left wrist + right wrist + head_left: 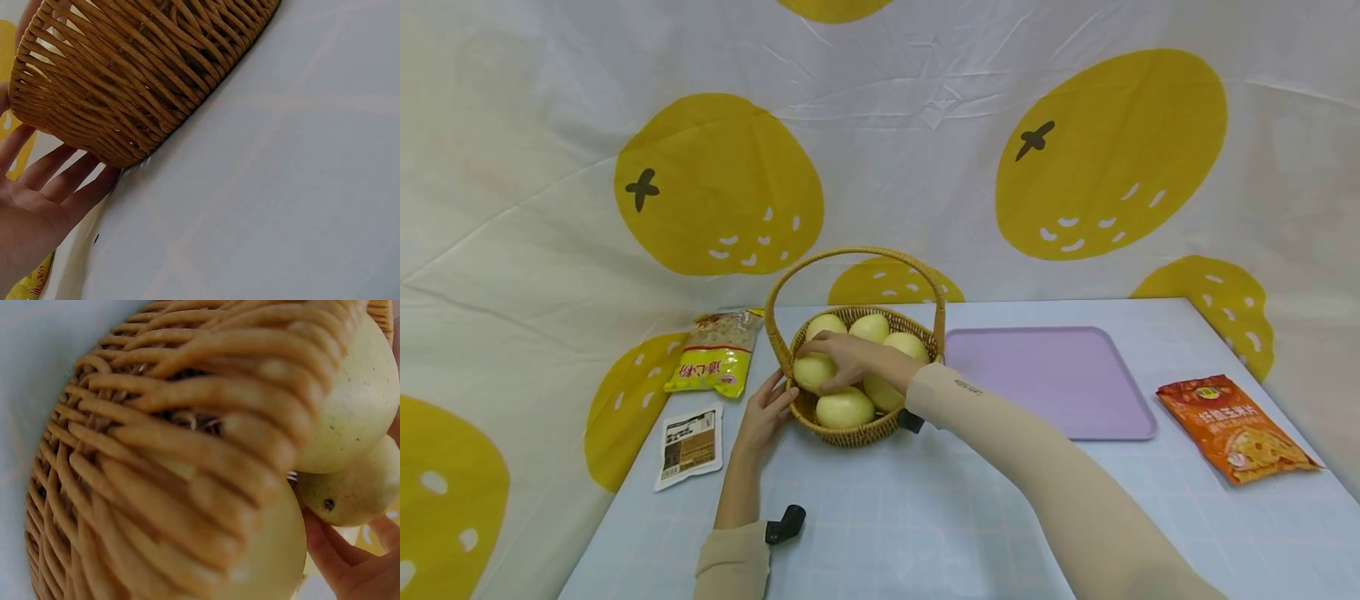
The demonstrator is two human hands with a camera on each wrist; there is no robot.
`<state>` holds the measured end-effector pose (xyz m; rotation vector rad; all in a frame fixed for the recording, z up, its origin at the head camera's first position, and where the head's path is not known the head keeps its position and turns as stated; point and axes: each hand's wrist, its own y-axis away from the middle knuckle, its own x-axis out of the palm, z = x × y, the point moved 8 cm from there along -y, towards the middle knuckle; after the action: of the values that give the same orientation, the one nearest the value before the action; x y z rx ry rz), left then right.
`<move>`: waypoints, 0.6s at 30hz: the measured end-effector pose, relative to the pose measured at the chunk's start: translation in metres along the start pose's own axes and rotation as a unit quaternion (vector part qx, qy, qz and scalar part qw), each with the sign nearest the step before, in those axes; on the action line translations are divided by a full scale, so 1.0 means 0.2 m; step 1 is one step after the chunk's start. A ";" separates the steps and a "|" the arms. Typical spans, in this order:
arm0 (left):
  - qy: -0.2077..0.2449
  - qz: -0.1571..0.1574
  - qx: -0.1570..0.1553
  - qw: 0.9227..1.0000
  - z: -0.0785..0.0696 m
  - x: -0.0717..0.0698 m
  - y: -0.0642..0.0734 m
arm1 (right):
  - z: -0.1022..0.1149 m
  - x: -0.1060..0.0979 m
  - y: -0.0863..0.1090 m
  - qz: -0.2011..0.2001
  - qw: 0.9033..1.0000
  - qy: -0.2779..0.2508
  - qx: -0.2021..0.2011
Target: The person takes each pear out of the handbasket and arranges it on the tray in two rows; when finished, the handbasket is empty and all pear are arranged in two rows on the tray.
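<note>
A round wicker basket (850,437) with a tall arched handle holds several pale yellow-green pears (846,408). My right hand (850,358) reaches in from above, its thumb and fingers around a pear (814,372) at the basket's left side. In the right wrist view, the fingers of that hand (362,569) show beyond the rim, beside a pear (350,490) with a dark blossom end. My left hand (766,410) holds the basket's left side by the rim. Seen from the left wrist, its spread fingers (87,194) lie along the outside of the weave (125,75).
Right of the basket lies a purple tray (1037,379), with an orange snack packet (1232,429) farther right. A yellow food bag (715,354) and a small white-and-brown pouch (691,446) lie on the left. A fruit-print curtain (910,167) hangs behind the table.
</note>
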<state>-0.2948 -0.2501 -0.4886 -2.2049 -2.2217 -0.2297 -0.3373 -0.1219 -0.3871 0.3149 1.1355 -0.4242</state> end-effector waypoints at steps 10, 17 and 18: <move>-0.003 0.004 -0.004 1.000 0.00 -0.01 0.00 | 0.01 -0.01 -0.01 -0.024 1.000 -0.006 -0.010; 0.003 0.006 0.005 1.000 -0.02 0.00 0.01 | 0.04 -0.08 0.05 -0.040 0.998 -0.036 -0.021; 0.002 0.005 0.006 1.000 -0.02 0.00 0.01 | 0.04 -0.09 0.06 -0.045 0.998 -0.041 -0.024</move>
<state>-0.2938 -0.2501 -0.4841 -2.2064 -2.2039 -0.2205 -0.3309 -0.1123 -0.3672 0.2041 1.0812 -0.4837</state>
